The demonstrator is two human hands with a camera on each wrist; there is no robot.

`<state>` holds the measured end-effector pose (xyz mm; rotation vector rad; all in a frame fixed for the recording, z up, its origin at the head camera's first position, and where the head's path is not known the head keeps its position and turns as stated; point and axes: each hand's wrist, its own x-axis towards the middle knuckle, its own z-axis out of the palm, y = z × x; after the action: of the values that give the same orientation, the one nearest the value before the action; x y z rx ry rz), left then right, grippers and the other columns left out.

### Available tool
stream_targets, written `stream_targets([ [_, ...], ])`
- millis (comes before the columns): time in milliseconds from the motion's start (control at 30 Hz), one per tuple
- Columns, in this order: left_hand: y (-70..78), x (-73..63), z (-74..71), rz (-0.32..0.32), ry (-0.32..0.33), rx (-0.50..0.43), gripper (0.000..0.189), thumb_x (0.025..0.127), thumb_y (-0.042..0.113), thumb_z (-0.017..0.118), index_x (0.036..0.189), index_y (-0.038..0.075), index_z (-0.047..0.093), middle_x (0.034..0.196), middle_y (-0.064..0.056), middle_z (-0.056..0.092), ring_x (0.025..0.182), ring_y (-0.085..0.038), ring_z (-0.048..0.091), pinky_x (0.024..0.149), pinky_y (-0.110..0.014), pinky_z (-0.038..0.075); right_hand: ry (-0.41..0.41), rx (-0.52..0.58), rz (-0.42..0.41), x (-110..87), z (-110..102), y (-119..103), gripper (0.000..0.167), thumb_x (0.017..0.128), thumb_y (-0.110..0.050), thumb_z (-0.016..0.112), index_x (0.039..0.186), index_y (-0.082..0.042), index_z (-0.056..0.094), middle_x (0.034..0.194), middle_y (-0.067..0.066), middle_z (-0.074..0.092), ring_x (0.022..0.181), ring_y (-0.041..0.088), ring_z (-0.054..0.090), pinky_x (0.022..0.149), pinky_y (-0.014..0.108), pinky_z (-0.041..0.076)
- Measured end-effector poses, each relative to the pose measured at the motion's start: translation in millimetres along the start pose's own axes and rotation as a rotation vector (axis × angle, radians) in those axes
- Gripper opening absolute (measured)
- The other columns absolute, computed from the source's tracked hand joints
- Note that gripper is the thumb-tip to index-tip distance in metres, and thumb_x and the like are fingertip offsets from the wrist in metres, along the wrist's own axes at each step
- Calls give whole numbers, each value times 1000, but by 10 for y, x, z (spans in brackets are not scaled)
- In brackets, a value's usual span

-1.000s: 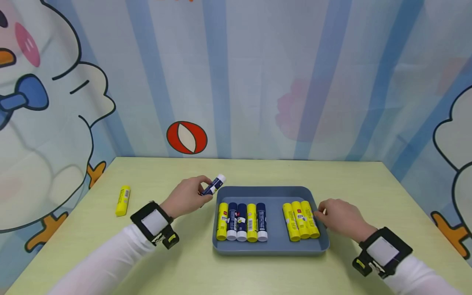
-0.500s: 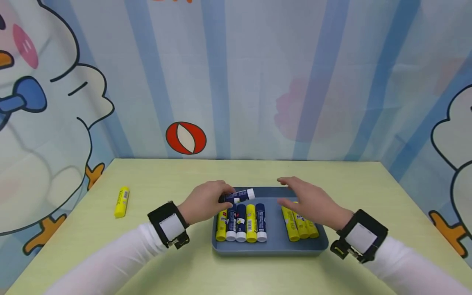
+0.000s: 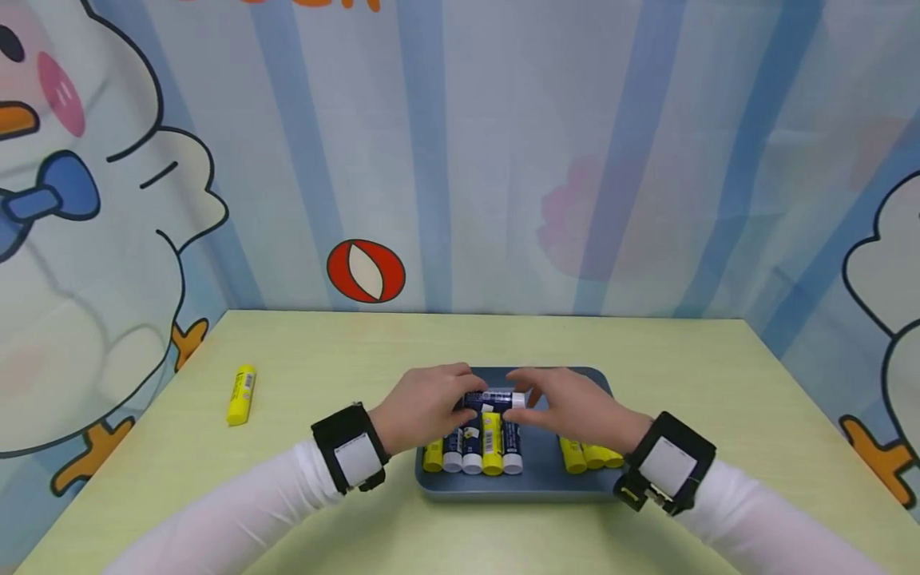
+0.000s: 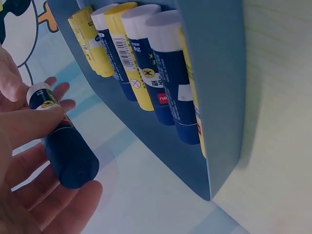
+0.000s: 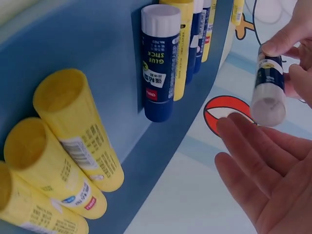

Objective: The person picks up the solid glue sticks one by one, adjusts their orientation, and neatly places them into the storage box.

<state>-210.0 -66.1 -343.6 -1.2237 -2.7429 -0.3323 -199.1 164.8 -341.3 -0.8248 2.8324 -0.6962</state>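
Over the back of a grey-blue tray point(image 3: 535, 485), my left hand point(image 3: 424, 406) pinches a dark blue glue stick point(image 3: 497, 398) between thumb and fingers. The stick lies nearly sideways, its white cap pointing right. My right hand point(image 3: 578, 411) is spread around the cap end, its fingers point(image 5: 251, 153) close to the cap without a grip on it. Below the hands, a row of yellow and dark blue glue sticks point(image 4: 158, 73) lies in the tray's left part. Several yellow glue sticks point(image 5: 80, 129) lie at its right, partly hidden by my right hand in the head view.
A single yellow glue stick point(image 3: 241, 395) lies on the pale table point(image 3: 323, 343) at the far left. Behind the table hangs a printed cartoon curtain point(image 3: 489, 160). Between the two groups of sticks, bare tray floor point(image 5: 114, 48) shows.
My left hand has carried the blue glue stick rightward, from the tray's left edge to above the row. My right hand has moved left from the tray's right side to the cap end.
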Motion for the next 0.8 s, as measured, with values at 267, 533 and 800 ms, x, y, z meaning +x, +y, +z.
stream_targets([
  [267, 37, 0, 23, 71, 40, 64, 31, 86, 22, 76, 114, 11, 69, 96, 0, 62, 76, -11, 61, 66, -22, 51, 1, -22, -106, -2, 39, 12, 30, 93, -28, 67, 116, -9, 66, 81, -13, 61, 66, 3, 52, 59, 24, 46],
  [533, 14, -25, 38, 55, 63, 41, 33, 84, 26, 78, 112, 13, 67, 97, 1, 63, 80, -11, 61, 66, -23, 51, 30, -104, -174, -7, 60, 36, 27, 94, -29, 65, 113, -9, 66, 78, -13, 59, 62, 2, 49, 57, 23, 44],
  [800, -149, -101, 45, -141, 76, -36, 43, 91, 45, 66, 118, 12, 63, 104, -4, 67, 88, -16, 64, 68, -29, 53, 35, -156, -97, -97, 12, 89, 31, 94, -29, 65, 114, -6, 65, 79, -8, 62, 62, 5, 49, 58, 25, 44],
])
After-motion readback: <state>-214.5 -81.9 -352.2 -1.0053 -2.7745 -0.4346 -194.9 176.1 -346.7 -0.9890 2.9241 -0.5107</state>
